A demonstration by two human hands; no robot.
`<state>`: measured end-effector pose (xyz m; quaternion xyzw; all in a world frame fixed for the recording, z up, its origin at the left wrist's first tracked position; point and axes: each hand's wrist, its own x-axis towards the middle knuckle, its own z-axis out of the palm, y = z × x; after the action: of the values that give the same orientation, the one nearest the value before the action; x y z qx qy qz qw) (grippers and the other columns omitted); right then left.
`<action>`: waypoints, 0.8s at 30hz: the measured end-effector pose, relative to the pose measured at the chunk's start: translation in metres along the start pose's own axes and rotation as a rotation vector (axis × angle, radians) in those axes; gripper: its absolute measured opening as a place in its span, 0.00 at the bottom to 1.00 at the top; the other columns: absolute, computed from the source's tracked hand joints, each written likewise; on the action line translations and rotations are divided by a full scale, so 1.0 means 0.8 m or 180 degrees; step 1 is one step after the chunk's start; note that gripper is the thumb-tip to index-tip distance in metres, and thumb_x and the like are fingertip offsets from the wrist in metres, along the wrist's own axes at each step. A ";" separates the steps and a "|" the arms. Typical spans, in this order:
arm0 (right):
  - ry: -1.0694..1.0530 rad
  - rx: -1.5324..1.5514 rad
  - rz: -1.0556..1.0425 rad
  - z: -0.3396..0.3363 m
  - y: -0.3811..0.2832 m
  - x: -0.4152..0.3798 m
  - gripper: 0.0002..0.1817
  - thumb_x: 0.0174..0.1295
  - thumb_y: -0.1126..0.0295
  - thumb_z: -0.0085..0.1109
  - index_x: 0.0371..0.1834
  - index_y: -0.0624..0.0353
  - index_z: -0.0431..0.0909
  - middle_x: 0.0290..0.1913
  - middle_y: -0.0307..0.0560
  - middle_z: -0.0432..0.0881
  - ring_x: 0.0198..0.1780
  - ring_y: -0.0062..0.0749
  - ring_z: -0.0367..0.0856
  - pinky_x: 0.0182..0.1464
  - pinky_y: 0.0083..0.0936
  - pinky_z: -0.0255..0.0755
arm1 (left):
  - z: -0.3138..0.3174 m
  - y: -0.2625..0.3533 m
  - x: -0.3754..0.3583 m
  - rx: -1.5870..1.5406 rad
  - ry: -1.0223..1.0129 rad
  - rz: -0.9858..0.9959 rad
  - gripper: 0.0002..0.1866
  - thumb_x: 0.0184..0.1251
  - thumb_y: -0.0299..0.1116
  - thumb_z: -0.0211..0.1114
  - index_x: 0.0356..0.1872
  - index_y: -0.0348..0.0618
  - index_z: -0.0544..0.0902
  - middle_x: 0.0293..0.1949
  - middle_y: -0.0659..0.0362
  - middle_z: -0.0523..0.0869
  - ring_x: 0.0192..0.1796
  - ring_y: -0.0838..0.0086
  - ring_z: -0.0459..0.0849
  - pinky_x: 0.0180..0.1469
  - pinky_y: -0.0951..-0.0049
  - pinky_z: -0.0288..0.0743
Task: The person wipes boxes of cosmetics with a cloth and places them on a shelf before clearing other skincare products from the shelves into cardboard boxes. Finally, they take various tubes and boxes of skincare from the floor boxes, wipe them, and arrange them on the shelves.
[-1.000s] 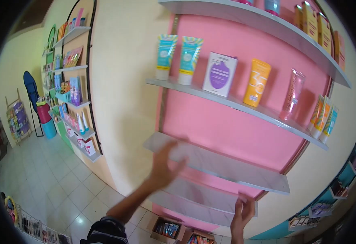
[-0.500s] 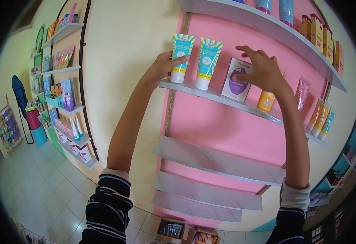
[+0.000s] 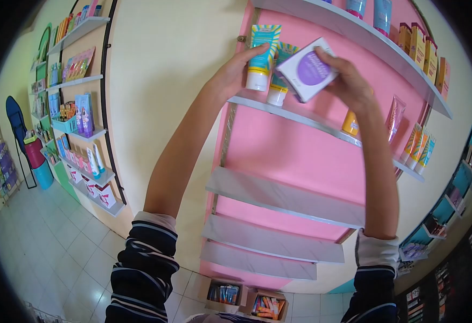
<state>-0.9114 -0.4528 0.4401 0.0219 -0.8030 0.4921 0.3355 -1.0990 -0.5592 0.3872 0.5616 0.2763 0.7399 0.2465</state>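
Note:
My left hand (image 3: 231, 77) grips a teal and yellow tube (image 3: 260, 57), lifted just off the grey shelf (image 3: 300, 119) on the pink wall. My right hand (image 3: 349, 83) holds a white box with a purple circle (image 3: 307, 69), tilted and raised off the same shelf. A second teal tube (image 3: 278, 86) stands on the shelf behind the box, partly hidden. An orange tube (image 3: 350, 123) stands on the shelf under my right wrist.
A clear pink tube (image 3: 394, 112) and several striped tubes (image 3: 420, 149) stand further right on the shelf. Three bare grey shelves (image 3: 279, 198) lie below. Boxes of goods (image 3: 246, 299) sit on the floor. Stocked shelves (image 3: 79, 140) line the left wall.
Both hands rose from low down to the shelf. The left hand closed on the teal tube and lifted it; the right hand took the white box and tilted it off the shelf.

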 end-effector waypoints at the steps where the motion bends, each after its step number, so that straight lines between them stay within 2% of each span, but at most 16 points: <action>1: -0.0009 0.0312 0.0095 0.011 0.017 0.005 0.21 0.47 0.55 0.62 0.38 0.59 0.75 0.36 0.41 0.77 0.44 0.28 0.72 0.54 0.38 0.62 | 0.006 -0.003 -0.002 -0.0213 -0.0041 -0.0080 0.22 0.59 0.40 0.56 0.51 0.38 0.67 0.42 0.58 0.77 0.44 0.75 0.77 0.46 0.73 0.72; 2: 0.0043 0.0585 0.0095 0.020 0.034 0.010 0.22 0.47 0.55 0.62 0.40 0.60 0.74 0.38 0.42 0.76 0.44 0.30 0.71 0.54 0.40 0.62 | 0.012 -0.009 0.000 -0.0171 -0.0038 -0.0101 0.24 0.51 0.45 0.63 0.46 0.41 0.71 0.40 0.60 0.78 0.42 0.75 0.77 0.46 0.75 0.71; 5: 0.0066 0.1185 -0.0095 0.039 0.057 0.013 0.22 0.46 0.58 0.63 0.39 0.61 0.73 0.36 0.44 0.77 0.42 0.31 0.73 0.50 0.42 0.65 | 0.014 -0.024 0.003 -0.0523 -0.0185 -0.0106 0.24 0.50 0.43 0.64 0.45 0.40 0.72 0.40 0.59 0.78 0.42 0.73 0.78 0.46 0.74 0.73; 6: 0.0092 0.1328 -0.0183 0.039 0.061 0.015 0.21 0.46 0.59 0.64 0.38 0.62 0.73 0.35 0.44 0.77 0.39 0.31 0.74 0.48 0.41 0.67 | 0.017 -0.024 0.003 -0.0470 0.0011 -0.0072 0.23 0.50 0.42 0.64 0.45 0.40 0.73 0.40 0.59 0.78 0.41 0.73 0.78 0.46 0.74 0.73; 7: 0.0018 0.1469 -0.0164 0.038 0.061 0.015 0.20 0.46 0.61 0.64 0.38 0.62 0.73 0.34 0.44 0.77 0.37 0.30 0.75 0.46 0.39 0.69 | 0.021 -0.021 0.003 -0.0404 0.0225 -0.0039 0.22 0.50 0.41 0.64 0.44 0.39 0.74 0.39 0.59 0.79 0.41 0.73 0.78 0.46 0.74 0.74; 9: 0.0304 0.1430 -0.0308 0.048 0.043 -0.006 0.20 0.46 0.63 0.64 0.38 0.64 0.73 0.32 0.43 0.77 0.36 0.27 0.75 0.42 0.33 0.71 | 0.029 -0.017 0.000 -0.0550 0.0449 0.0257 0.19 0.51 0.38 0.63 0.42 0.38 0.75 0.37 0.58 0.79 0.39 0.74 0.79 0.45 0.75 0.73; 11: 0.0308 0.1482 -0.0637 0.057 0.021 -0.036 0.19 0.47 0.64 0.63 0.38 0.65 0.73 0.33 0.44 0.78 0.34 0.25 0.76 0.39 0.26 0.71 | 0.060 -0.004 -0.030 -0.0139 0.0548 0.0894 0.17 0.54 0.36 0.61 0.42 0.37 0.75 0.37 0.57 0.79 0.38 0.75 0.79 0.44 0.77 0.72; 13: 0.0245 0.1528 -0.0824 0.055 0.005 -0.077 0.18 0.46 0.66 0.64 0.38 0.66 0.74 0.34 0.44 0.78 0.35 0.23 0.75 0.39 0.21 0.70 | 0.076 0.012 -0.050 -0.0563 0.0152 0.0239 0.16 0.56 0.35 0.59 0.42 0.36 0.75 0.39 0.56 0.78 0.41 0.76 0.78 0.44 0.78 0.71; 15: 0.0304 0.1573 -0.0816 0.050 0.007 -0.130 0.19 0.46 0.66 0.64 0.38 0.66 0.74 0.35 0.44 0.78 0.36 0.22 0.75 0.39 0.20 0.70 | 0.126 0.006 -0.097 -0.0500 0.0269 0.0365 0.16 0.57 0.35 0.57 0.43 0.34 0.74 0.38 0.54 0.78 0.42 0.74 0.77 0.46 0.78 0.71; 17: 0.0592 0.1399 -0.0911 0.038 0.022 -0.197 0.21 0.44 0.68 0.66 0.40 0.68 0.73 0.42 0.49 0.76 0.43 0.25 0.74 0.45 0.21 0.67 | 0.167 -0.056 -0.150 0.2329 0.1038 0.2244 0.15 0.59 0.33 0.55 0.43 0.33 0.74 0.37 0.52 0.78 0.42 0.72 0.77 0.48 0.77 0.69; 18: 0.0750 0.1181 -0.0821 0.028 0.039 -0.235 0.22 0.44 0.68 0.66 0.42 0.68 0.73 0.47 0.51 0.72 0.47 0.28 0.72 0.48 0.21 0.65 | 0.185 -0.092 -0.173 0.2452 0.0915 0.2370 0.15 0.60 0.31 0.54 0.44 0.31 0.73 0.39 0.51 0.77 0.43 0.71 0.77 0.48 0.75 0.69; 19: 0.0904 0.0977 -0.0702 0.017 0.061 -0.276 0.24 0.43 0.68 0.66 0.43 0.68 0.72 0.52 0.53 0.69 0.51 0.30 0.69 0.51 0.22 0.63 | 0.202 -0.121 -0.199 0.1736 0.0626 0.1556 0.14 0.60 0.30 0.54 0.44 0.31 0.73 0.40 0.50 0.77 0.43 0.70 0.77 0.48 0.74 0.69; 20: 0.1200 0.0935 -0.0421 0.010 0.082 -0.319 0.30 0.42 0.62 0.66 0.46 0.70 0.69 0.48 0.51 0.71 0.48 0.30 0.71 0.51 0.22 0.63 | 0.219 -0.150 -0.225 0.1030 0.0533 0.0740 0.13 0.60 0.28 0.53 0.44 0.31 0.73 0.42 0.50 0.76 0.44 0.69 0.76 0.48 0.73 0.68; 21: 0.1525 0.1032 -0.0070 0.002 0.105 -0.366 0.33 0.41 0.59 0.66 0.48 0.70 0.68 0.46 0.49 0.72 0.47 0.29 0.72 0.51 0.22 0.63 | 0.241 -0.175 -0.252 -0.0526 0.0349 -0.0988 0.13 0.60 0.28 0.53 0.43 0.31 0.73 0.43 0.49 0.75 0.45 0.70 0.75 0.48 0.72 0.68; 22: 0.1852 0.1160 0.0273 -0.006 0.128 -0.414 0.37 0.41 0.55 0.66 0.49 0.71 0.66 0.44 0.47 0.74 0.45 0.29 0.73 0.51 0.22 0.63 | 0.272 -0.214 -0.280 -0.0453 0.0422 -0.1284 0.12 0.59 0.29 0.54 0.42 0.33 0.74 0.40 0.52 0.76 0.42 0.73 0.76 0.46 0.74 0.68; 24: 0.2595 0.1638 0.1181 -0.012 0.169 -0.520 0.35 0.43 0.54 0.65 0.48 0.70 0.67 0.43 0.46 0.74 0.45 0.27 0.73 0.50 0.22 0.64 | 0.334 -0.293 -0.337 -0.0335 0.0555 -0.1882 0.12 0.58 0.31 0.57 0.40 0.35 0.75 0.34 0.57 0.79 0.36 0.78 0.77 0.41 0.80 0.69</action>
<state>-0.6339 -0.4980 0.1047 -0.2326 -0.4502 0.6935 0.5121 -0.7611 -0.5359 0.0971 0.3778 0.4090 0.6949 0.4551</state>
